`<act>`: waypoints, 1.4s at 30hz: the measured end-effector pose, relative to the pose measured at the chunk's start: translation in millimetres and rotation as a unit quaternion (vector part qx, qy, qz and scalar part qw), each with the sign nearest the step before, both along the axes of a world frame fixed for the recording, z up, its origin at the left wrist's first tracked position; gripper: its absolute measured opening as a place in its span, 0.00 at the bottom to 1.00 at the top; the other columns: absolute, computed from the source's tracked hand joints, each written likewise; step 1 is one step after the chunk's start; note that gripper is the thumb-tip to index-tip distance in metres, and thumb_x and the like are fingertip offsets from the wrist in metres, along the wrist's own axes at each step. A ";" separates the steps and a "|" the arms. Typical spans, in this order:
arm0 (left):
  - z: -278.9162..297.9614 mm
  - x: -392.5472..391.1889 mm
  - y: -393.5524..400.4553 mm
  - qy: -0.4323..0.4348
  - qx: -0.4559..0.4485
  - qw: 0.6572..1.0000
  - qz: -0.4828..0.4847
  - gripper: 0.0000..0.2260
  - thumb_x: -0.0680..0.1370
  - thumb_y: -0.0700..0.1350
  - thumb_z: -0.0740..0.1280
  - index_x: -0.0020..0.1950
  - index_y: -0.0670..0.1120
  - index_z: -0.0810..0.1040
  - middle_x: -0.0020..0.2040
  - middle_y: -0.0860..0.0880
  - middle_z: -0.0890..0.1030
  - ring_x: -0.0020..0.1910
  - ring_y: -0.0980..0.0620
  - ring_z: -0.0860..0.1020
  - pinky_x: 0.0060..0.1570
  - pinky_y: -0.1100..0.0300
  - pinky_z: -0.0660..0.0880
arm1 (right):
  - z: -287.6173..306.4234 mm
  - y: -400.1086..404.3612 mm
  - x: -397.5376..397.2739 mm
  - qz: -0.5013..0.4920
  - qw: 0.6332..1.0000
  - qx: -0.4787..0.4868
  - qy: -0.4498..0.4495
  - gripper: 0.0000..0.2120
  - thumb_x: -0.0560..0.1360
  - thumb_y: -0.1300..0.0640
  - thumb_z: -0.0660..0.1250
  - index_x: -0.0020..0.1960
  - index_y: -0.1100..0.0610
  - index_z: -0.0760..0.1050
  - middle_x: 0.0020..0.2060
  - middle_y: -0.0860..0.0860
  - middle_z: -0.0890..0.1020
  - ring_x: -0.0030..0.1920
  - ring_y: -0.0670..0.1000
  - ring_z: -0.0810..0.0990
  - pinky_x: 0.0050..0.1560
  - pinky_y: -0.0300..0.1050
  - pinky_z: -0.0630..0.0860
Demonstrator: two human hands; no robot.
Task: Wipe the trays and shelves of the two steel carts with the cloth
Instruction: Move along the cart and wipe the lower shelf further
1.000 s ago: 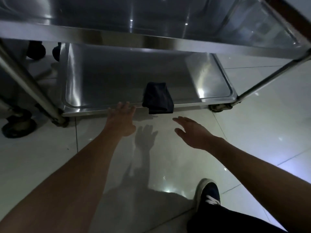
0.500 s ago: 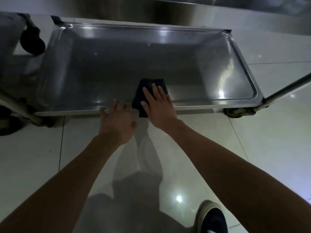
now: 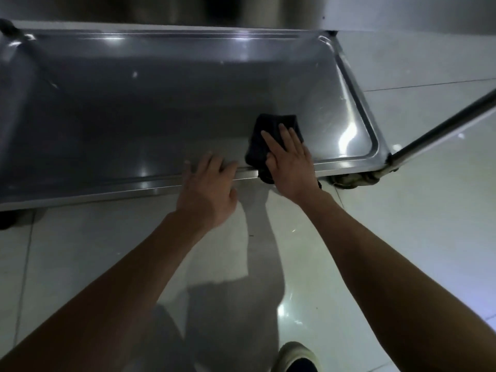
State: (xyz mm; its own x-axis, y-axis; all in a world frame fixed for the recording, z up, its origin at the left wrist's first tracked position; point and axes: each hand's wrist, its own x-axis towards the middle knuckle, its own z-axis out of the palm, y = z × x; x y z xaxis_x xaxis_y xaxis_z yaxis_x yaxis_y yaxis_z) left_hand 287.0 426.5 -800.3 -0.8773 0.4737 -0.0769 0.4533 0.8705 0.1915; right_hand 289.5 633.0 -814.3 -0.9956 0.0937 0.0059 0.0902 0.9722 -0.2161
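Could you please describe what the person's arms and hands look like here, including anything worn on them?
Both forearms are bare up to the frame edge, with no sleeves in view. The left hand and right hand wear no gloves, and no rings, watch or bracelet show on the fingers or wrists. The light is dim, so finer marks cannot be made out.

A commercial kitchen or service area, judging by the steel cart tray (image 3: 161, 103) and glossy tiled floor (image 3: 416, 224).
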 end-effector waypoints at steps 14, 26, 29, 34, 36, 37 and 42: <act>-8.7 -6.8 126.5 0.005 0.002 0.999 -0.040 0.23 0.77 0.60 0.61 0.72 0.58 0.67 0.75 0.49 0.62 0.74 0.43 0.60 0.69 0.32 0.56 | -2.2 162.5 7.5 -0.168 0.986 -0.003 -0.009 0.25 0.84 0.50 0.48 0.81 0.45 0.53 0.81 0.54 0.51 0.81 0.56 0.47 0.79 0.58 0.46; -8.9 -40.1 4.9 0.075 0.094 0.991 0.060 0.16 0.79 0.53 0.60 0.61 0.49 0.80 0.64 0.45 0.76 0.62 0.40 0.74 0.57 0.44 0.71 | 5.9 52.6 -35.8 -0.067 0.997 -0.023 -0.041 0.25 0.85 0.44 0.47 0.80 0.42 0.50 0.81 0.53 0.45 0.81 0.56 0.42 0.79 0.60 0.44; -4.9 -45.7 -40.5 0.099 0.039 0.989 0.102 0.16 0.80 0.52 0.56 0.57 0.49 0.81 0.58 0.44 0.79 0.55 0.39 0.76 0.53 0.45 0.71 | 3.4 -5.8 -58.5 -0.018 0.999 -0.030 -0.040 0.24 0.84 0.44 0.48 0.80 0.41 0.51 0.81 0.54 0.45 0.80 0.57 0.42 0.78 0.62 0.44; -8.5 -43.6 -95.2 0.069 0.036 0.993 0.093 0.14 0.81 0.51 0.57 0.61 0.51 0.78 0.60 0.46 0.77 0.59 0.40 0.74 0.56 0.44 0.72 | -0.3 -105.2 -87.1 0.075 0.996 -0.036 -0.041 0.24 0.84 0.45 0.49 0.80 0.41 0.53 0.81 0.53 0.45 0.80 0.58 0.42 0.78 0.62 0.42; -11.6 -42.1 -103.5 0.076 0.039 0.994 0.068 0.14 0.80 0.50 0.58 0.63 0.51 0.77 0.61 0.47 0.77 0.58 0.42 0.74 0.55 0.45 0.72 | -0.5 -131.4 -94.6 0.110 0.993 -0.033 -0.039 0.24 0.84 0.45 0.48 0.80 0.41 0.52 0.81 0.53 0.45 0.80 0.57 0.42 0.78 0.62 0.42; -12.6 -41.8 -105.1 0.079 0.043 0.994 0.063 0.15 0.79 0.50 0.58 0.63 0.50 0.76 0.61 0.47 0.76 0.57 0.43 0.74 0.54 0.46 0.72 | -0.7 -139.8 -97.1 0.121 0.991 -0.034 -0.037 0.24 0.84 0.45 0.48 0.80 0.40 0.53 0.81 0.52 0.45 0.80 0.57 0.42 0.77 0.62 0.42; -13.1 -38.7 -100.6 0.084 0.067 0.991 0.085 0.17 0.78 0.53 0.57 0.59 0.49 0.79 0.59 0.47 0.77 0.56 0.44 0.74 0.54 0.46 0.71 | -3.9 -141.9 -99.9 0.133 0.990 -0.044 -0.023 0.24 0.84 0.45 0.50 0.79 0.41 0.55 0.81 0.52 0.47 0.81 0.57 0.43 0.78 0.61 0.44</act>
